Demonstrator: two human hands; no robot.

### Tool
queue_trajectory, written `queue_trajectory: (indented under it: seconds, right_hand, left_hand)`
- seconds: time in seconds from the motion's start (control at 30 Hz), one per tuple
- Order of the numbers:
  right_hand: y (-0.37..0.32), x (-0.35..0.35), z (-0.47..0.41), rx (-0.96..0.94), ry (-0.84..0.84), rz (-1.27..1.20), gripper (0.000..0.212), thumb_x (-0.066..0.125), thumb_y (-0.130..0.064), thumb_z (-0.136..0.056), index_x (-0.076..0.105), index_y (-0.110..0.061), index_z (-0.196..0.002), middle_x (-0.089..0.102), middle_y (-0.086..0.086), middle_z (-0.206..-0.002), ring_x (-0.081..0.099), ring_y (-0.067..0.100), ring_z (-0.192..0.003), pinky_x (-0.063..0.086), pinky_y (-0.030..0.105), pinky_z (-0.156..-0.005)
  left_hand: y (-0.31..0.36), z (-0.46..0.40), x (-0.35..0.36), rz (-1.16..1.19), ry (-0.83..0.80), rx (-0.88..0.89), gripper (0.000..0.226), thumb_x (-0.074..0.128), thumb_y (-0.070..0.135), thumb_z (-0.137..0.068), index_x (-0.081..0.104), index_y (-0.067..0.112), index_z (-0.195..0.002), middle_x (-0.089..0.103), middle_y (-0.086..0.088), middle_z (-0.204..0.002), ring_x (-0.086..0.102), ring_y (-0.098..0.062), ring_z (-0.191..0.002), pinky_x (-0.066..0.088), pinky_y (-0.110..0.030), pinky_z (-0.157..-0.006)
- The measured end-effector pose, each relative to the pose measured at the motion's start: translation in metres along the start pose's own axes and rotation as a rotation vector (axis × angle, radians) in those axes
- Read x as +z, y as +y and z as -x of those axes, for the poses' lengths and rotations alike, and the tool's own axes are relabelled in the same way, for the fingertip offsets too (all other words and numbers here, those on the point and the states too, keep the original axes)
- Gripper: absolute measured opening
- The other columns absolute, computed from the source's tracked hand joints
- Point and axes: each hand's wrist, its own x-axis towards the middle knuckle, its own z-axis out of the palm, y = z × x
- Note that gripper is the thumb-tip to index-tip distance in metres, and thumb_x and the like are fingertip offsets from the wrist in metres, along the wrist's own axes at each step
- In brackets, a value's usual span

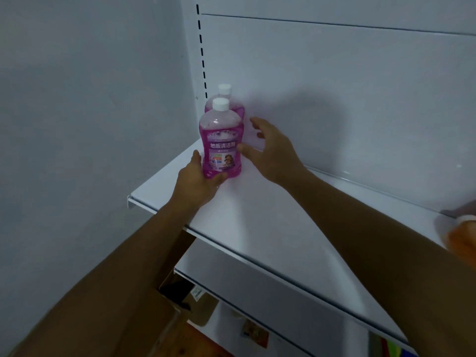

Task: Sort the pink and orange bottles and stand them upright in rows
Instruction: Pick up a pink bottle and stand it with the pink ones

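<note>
A white shelf (pixel 270 228) carries two pink bottles (pixel 221 140) upright at its back left corner, one behind the other. The left hand (pixel 198 181) grips the front bottle's base. The right hand (pixel 270 148) is released, its thumb touching the bottle's side. An orange bottle (pixel 463 240) sits blurred at the right edge.

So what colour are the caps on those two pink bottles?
White, on both the front pink bottle and the one behind; the head view shows them.
</note>
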Motion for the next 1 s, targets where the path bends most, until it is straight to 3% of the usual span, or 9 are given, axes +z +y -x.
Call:
queue_trajectory:
  seconds: [0.07, 0.17, 0.23, 0.33, 0.4, 0.5, 0.6, 0.87, 1.0]
  right_hand:
    - [0.006, -0.012, 0.011, 0.01, -0.011, 0.067, 0.066, 0.067, -0.034, -0.089, 0.04, -0.008, -0.144, 0.045, 0.01, -0.146, 0.045, 0.023, -0.131, 0.034, 0.034, -0.11]
    - [0.017, -0.031, 0.033, 0.022, -0.036, 0.18, 0.064, 0.06, -0.044, -0.091, 0.04, -0.014, -0.144, 0.042, 0.006, -0.149, 0.036, 0.022, -0.137, 0.028, 0.033, -0.112]
    - [0.022, -0.046, 0.054, 0.037, -0.044, 0.233, 0.066, 0.054, -0.051, -0.092, 0.039, -0.017, -0.145, 0.039, 0.004, -0.151, 0.031, 0.022, -0.14, 0.027, 0.038, -0.114]
    - [0.024, -0.077, 0.095, 0.042, -0.063, 0.319, 0.068, 0.047, -0.056, -0.093, 0.033, -0.019, -0.148, 0.031, 0.003, -0.156, 0.023, 0.022, -0.144, 0.025, 0.044, -0.116]
    - [0.025, -0.103, 0.125, 0.038, -0.066, 0.382, 0.069, 0.044, -0.058, -0.094, 0.03, -0.02, -0.15, 0.027, 0.003, -0.158, 0.02, 0.022, -0.146, 0.025, 0.045, -0.117]
    - [0.032, -0.15, 0.173, 0.045, -0.063, 0.468, 0.07, 0.042, -0.058, -0.094, 0.027, -0.02, -0.151, 0.023, 0.003, -0.159, 0.018, 0.022, -0.146, 0.025, 0.047, -0.117]
    - [0.042, -0.197, 0.215, 0.084, -0.028, 0.498, 0.07, 0.042, -0.058, -0.095, 0.026, -0.02, -0.151, 0.023, 0.004, -0.159, 0.017, 0.024, -0.147, 0.026, 0.048, -0.116]
    - [0.068, -0.291, 0.303, 0.203, 0.19, 0.53, 0.066, 0.051, -0.052, -0.094, 0.033, -0.02, -0.148, 0.032, 0.003, -0.155, 0.024, 0.025, -0.144, 0.028, 0.044, -0.113]
    - [0.089, -0.328, 0.337, 0.31, 0.264, 0.555, 0.064, 0.054, -0.049, -0.092, 0.036, -0.019, -0.146, 0.038, 0.004, -0.151, 0.031, 0.024, -0.14, 0.032, 0.044, -0.111]
  left_hand:
    - [0.003, 0.012, 0.0, -0.041, 0.098, -0.024, 0.073, 0.071, 0.049, -0.082, 0.042, 0.009, -0.136, 0.053, -0.01, -0.135, 0.056, -0.03, -0.117, 0.046, -0.036, -0.09]
    - [0.009, 0.037, 0.002, -0.122, 0.246, 0.07, 0.047, 0.067, 0.044, -0.085, 0.052, 0.011, -0.115, 0.055, -0.005, -0.107, 0.058, -0.026, -0.099, 0.047, -0.036, -0.076]
    - [0.019, 0.054, 0.008, -0.24, 0.172, 0.172, 0.038, 0.063, 0.048, -0.087, 0.057, 0.016, -0.107, 0.058, 0.0, -0.1, 0.059, -0.023, -0.094, 0.045, -0.032, -0.074]
    - [0.049, 0.084, 0.032, -0.409, -0.05, 0.296, 0.05, 0.054, 0.059, -0.088, 0.059, 0.023, -0.123, 0.06, 0.001, -0.129, 0.054, -0.021, -0.117, 0.042, -0.038, -0.098]
    - [0.074, 0.109, 0.053, -0.442, -0.162, 0.336, 0.062, 0.047, 0.065, -0.088, 0.051, 0.026, -0.136, 0.048, 0.003, -0.145, 0.045, -0.021, -0.132, 0.034, -0.041, -0.11]
    - [0.114, 0.149, 0.087, -0.467, -0.265, 0.391, 0.075, 0.039, 0.07, -0.085, 0.034, 0.029, -0.148, 0.038, 0.003, -0.154, 0.037, -0.022, -0.14, 0.029, -0.044, -0.115]
    - [0.155, 0.186, 0.117, -0.457, -0.329, 0.468, 0.081, 0.032, 0.073, -0.082, 0.024, 0.031, -0.151, 0.033, 0.004, -0.156, 0.035, -0.023, -0.141, 0.03, -0.047, -0.116]
    - [0.241, 0.239, 0.178, -0.406, -0.368, 0.705, 0.073, 0.042, 0.066, -0.09, 0.03, 0.027, -0.15, 0.038, 0.001, -0.153, 0.037, -0.022, -0.139, 0.034, -0.042, -0.11]
    - [0.275, 0.246, 0.196, -0.25, -0.369, 0.806, 0.061, 0.047, 0.067, -0.086, 0.048, 0.029, -0.135, 0.059, 0.0, -0.133, 0.058, -0.024, -0.115, 0.05, -0.041, -0.092]
